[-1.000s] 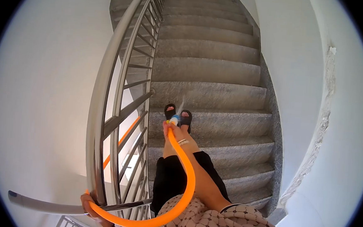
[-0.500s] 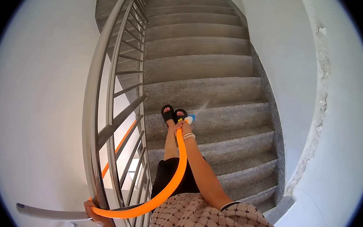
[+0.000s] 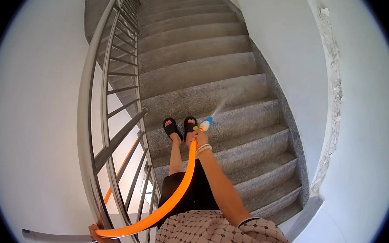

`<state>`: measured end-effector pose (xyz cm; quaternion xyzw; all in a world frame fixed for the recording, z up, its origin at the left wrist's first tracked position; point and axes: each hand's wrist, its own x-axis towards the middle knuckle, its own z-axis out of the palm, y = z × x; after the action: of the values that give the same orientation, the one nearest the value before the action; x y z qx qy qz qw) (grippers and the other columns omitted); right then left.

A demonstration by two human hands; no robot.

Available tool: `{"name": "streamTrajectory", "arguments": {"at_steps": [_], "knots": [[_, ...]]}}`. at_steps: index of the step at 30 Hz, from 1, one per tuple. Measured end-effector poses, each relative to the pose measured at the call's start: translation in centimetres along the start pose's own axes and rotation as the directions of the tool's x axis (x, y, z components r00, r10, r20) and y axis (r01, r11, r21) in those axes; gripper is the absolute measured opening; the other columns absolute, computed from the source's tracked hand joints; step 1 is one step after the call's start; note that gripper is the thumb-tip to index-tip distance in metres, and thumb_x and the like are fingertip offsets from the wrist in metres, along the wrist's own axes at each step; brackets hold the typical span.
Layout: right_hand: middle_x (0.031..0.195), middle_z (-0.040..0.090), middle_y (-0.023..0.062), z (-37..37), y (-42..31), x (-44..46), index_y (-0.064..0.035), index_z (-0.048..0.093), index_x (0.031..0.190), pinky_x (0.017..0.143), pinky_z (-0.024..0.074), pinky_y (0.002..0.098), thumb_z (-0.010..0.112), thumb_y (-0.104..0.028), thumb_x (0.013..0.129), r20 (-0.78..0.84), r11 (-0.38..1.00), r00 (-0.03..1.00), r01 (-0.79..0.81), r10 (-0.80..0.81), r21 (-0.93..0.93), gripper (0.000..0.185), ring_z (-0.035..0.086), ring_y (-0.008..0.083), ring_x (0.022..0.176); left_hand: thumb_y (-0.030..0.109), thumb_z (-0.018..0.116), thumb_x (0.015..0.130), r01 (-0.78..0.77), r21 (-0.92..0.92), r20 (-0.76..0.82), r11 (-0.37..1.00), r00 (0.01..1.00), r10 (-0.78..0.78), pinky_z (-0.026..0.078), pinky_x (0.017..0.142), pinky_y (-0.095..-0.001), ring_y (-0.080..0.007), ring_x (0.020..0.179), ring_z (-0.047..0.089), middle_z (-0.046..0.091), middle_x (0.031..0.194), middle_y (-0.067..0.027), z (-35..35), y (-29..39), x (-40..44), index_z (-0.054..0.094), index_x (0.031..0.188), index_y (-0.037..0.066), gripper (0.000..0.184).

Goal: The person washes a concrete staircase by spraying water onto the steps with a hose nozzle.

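Note:
My right hand (image 3: 198, 138) is closed around the end of an orange hose (image 3: 175, 199), just behind a white and blue nozzle (image 3: 207, 124). A thin spray of water (image 3: 220, 106) leaves the nozzle up and to the right, over the grey stairs (image 3: 196, 87). At the lower left my left hand (image 3: 98, 237) grips the hose beside the metal handrail (image 3: 85, 128). Between the two hands the hose bends in a curve across my lap. Both feet, in black sandals (image 3: 171, 127), stand on a step near the nozzle.
Metal railing bars (image 3: 126, 90) run along the left, with another stretch of orange hose behind them. A white wall (image 3: 288, 51) borders the stairs on the right, with a rough, chipped strip (image 3: 335, 99). More steps rise toward the top.
The view has turned, so stairs and railing lean further left. My right hand and the nozzle have swung rightward from the feet, and the spray now lands further right.

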<state>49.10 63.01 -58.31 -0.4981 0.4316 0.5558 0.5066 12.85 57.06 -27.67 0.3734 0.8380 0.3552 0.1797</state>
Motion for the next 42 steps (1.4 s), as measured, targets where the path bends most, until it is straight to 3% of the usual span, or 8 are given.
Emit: {"name": "streamTrajectory", "arguments": {"at_steps": [2,4,5,7,14,16,19,42], "knots": [[0.051,0.034,-0.0006,0.3,1.2,-0.2,-0.0076,0.035,0.066,0.037,0.0315,0.0203,0.042,-0.011,0.082,-0.007,1.000,1.000,0.003,-0.003,-0.024,0.018,0.034,0.0088,0.038,0.021,0.033,0.082,0.063,-0.073,0.000,0.995,0.998,-0.063,0.026,0.048,-0.0215,-0.0096,0.053,0.027,0.027,0.060,0.0002,-0.4,-0.5,0.2,0.032,0.064,0.008,0.022],[0.050,0.035,-0.0002,1.3,1.1,-1.4,-0.0069,0.036,0.067,0.037,0.0321,0.0210,0.043,-0.012,0.082,0.009,0.997,0.997,-0.078,0.078,-0.005,0.017,0.034,0.0091,0.038,0.020,0.032,0.082,-0.310,0.309,0.091,0.899,0.951,0.297,0.027,0.049,-0.0215,-0.0096,0.053,0.028,0.027,0.060,0.0000,-0.9,-1.6,0.5,0.033,0.064,0.007,0.022],[0.050,0.036,0.0002,1.7,1.1,-2.2,-0.0062,0.038,0.068,0.037,0.0326,0.0217,0.043,-0.013,0.083,0.024,0.987,0.987,-0.159,0.159,0.004,0.017,0.034,0.0094,0.038,0.020,0.032,0.082,-0.315,0.313,0.094,0.896,0.949,0.301,0.027,0.049,-0.0215,-0.0096,0.053,0.028,0.027,0.060,0.0000,-0.8,-1.8,0.5,0.033,0.064,0.007,0.022],[0.048,0.035,0.0001,1.8,0.7,-2.0,-0.0065,0.038,0.066,0.037,0.0326,0.0220,0.044,-0.014,0.083,0.008,0.994,0.994,-0.107,0.107,-0.022,0.019,0.033,0.0097,0.037,0.024,0.035,0.081,0.005,-0.014,-0.115,1.000,0.993,-0.006,0.026,0.047,-0.0212,-0.0092,0.051,0.030,0.028,0.057,-0.0002,-0.3,-1.6,0.4,0.035,0.063,0.007,0.025],[0.054,0.037,0.0003,0.0,-3.4,0.2,-0.0075,0.036,0.070,0.037,0.0315,0.0210,0.042,-0.012,0.083,-0.021,1.000,1.000,-0.019,0.019,0.004,0.015,0.035,0.0093,0.039,0.025,0.040,0.079,0.048,-0.041,-0.001,0.998,0.999,-0.048,0.039,0.052,-0.0232,-0.0127,0.056,0.044,0.040,0.064,-0.0039,-1.3,-2.6,0.6,0.045,0.070,0.004,0.024],[0.053,0.037,0.0001,-0.4,-4.5,0.6,-0.0077,0.036,0.069,0.036,0.0311,0.0221,0.042,-0.013,0.083,-0.055,0.998,0.997,0.057,-0.058,-0.005,0.017,0.034,0.0092,0.039,0.029,0.044,0.077,0.246,-0.206,-0.051,0.947,0.964,-0.261,0.035,0.049,-0.0201,-0.0084,0.049,0.037,0.035,0.055,0.0000,0.4,0.2,0.1,0.041,0.063,0.006,0.027],[0.052,0.037,0.0001,-0.6,-6.4,0.2,-0.0072,0.036,0.069,0.036,0.0310,0.0229,0.041,-0.014,0.084,-0.034,0.996,0.996,0.079,-0.081,-0.051,0.016,0.033,0.0091,0.039,0.030,0.045,0.077,0.221,-0.235,-0.227,0.947,0.934,-0.275,0.033,0.047,-0.0215,-0.0087,0.050,0.037,0.036,0.057,0.0008,1.7,0.2,0.0,0.041,0.062,0.007,0.028],[0.051,0.035,0.0007,-5.1,-9.0,-1.8,-0.0069,0.037,0.067,0.036,0.0323,0.0230,0.044,-0.013,0.080,-0.176,0.991,0.975,0.131,-0.135,-0.037,0.016,0.033,0.0109,0.037,0.029,0.044,0.080,0.166,-0.100,-0.144,0.981,0.973,-0.180,0.026,0.048,-0.0221,-0.0091,0.051,0.031,0.031,0.056,0.0014,1.7,0.3,0.2,0.035,0.059,0.009,0.030]]}}
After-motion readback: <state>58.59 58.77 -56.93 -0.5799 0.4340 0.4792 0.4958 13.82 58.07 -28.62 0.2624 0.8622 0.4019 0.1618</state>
